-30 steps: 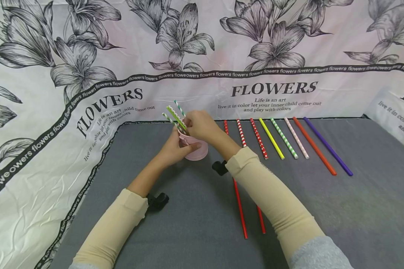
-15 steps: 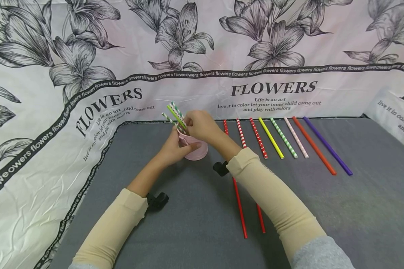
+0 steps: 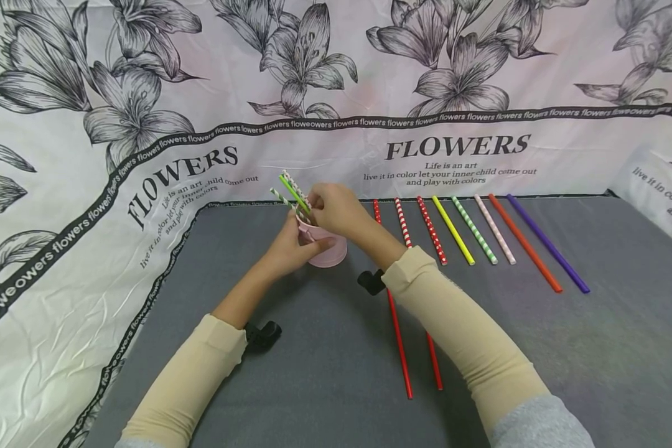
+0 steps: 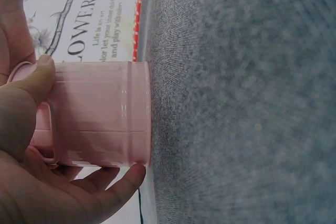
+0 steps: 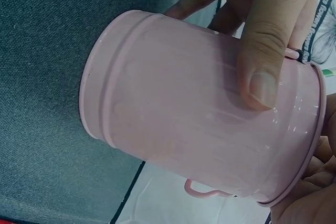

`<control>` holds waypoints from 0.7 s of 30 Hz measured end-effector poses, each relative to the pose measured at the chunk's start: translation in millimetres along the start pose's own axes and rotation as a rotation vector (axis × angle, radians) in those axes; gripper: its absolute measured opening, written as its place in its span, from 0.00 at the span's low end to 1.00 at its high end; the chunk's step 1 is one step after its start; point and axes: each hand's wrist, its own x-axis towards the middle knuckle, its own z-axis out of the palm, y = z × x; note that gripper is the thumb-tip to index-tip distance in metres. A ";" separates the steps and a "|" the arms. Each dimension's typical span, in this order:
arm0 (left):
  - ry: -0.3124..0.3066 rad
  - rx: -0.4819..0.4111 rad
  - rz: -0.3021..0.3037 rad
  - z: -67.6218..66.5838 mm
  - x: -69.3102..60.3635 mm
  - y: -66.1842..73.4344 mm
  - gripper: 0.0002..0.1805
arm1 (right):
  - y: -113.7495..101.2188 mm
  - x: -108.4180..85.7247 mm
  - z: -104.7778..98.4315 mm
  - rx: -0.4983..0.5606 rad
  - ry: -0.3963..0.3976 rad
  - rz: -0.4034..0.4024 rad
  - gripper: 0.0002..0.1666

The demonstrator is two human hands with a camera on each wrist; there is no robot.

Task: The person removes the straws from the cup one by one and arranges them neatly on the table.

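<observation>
A small pink metal bucket with side loops stands on the grey cloth, several straws leaning left out of its mouth. My left hand grips its near left side, thumb across the wall, as the left wrist view also shows. A green-striped straw, a lime green straw and a dark-patterned white straw rise above the rim. Over the rim, my right hand has its fingers curled at the straws and appears to pinch one; the right wrist view hides the pinch point.
Right of the bucket, a row of straws includes a yellow straw, an orange straw and a purple straw. Two red straws lie nearer, partly under my right forearm. A flower-printed cloth hangs behind.
The teal-striped straw tip, upright beside the right hand, has tilted left and dropped out of sight behind the other straws. Both hands stay at the bucket.
</observation>
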 end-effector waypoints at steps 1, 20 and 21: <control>0.001 -0.002 0.000 -0.1 0.0 0.3 0.45 | -0.2 0.0 -0.6 0.003 -0.001 0.002 0.02; 0.004 -0.016 0.014 0.4 0.9 -1.8 0.48 | -9.9 -22.8 -27.3 0.180 0.204 -0.091 0.08; 0.005 -0.015 0.013 0.3 0.8 -1.5 0.48 | -10.9 -24.5 -29.4 0.190 0.218 -0.104 0.08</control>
